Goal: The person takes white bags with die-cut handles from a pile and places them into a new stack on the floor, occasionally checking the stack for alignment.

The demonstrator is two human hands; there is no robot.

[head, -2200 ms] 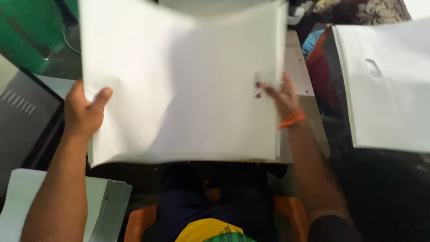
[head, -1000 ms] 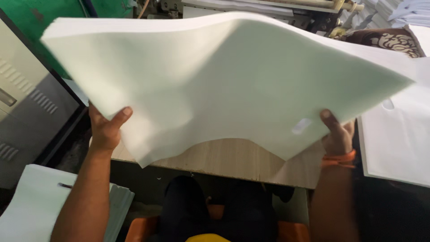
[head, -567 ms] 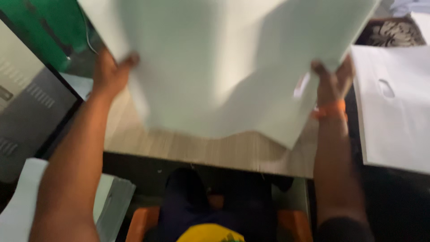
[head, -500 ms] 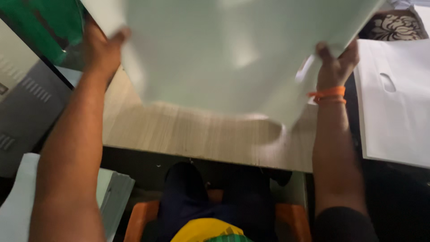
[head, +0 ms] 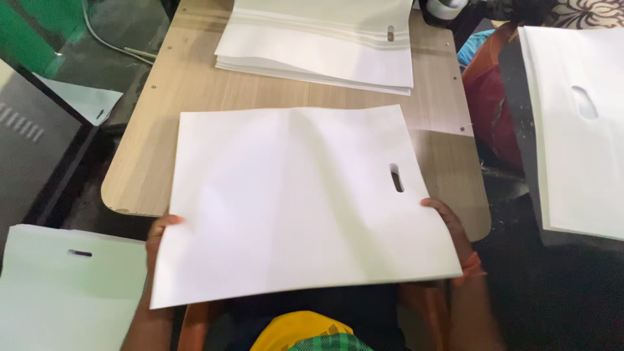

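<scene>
Nearest in, big white bag with a die-cut handle slot lying flat, near edge hanging off the table's front, pinched at both near corners. Left hand mostly tucked under the left corner, fingers hidden, so can't tell how tightly curled, only that it's on the bag. Right hand curled around the right corner just below the slot, orange band on that wrist, fingers closed on the edge.

Tips for handling it well, just a guess: keep both corners level, keep it taut so that soft crease down the middle flattens, and square the edges to the table before letting go. Floppy stuff, easy to skew.

Further out, light wooden table with rounded corners. At the far end, neat stack of white bags, slot at its right side. Another white pile off to the right, one more near left. Dark grey machine casing on the left, green surface and a cable far left.
</scene>
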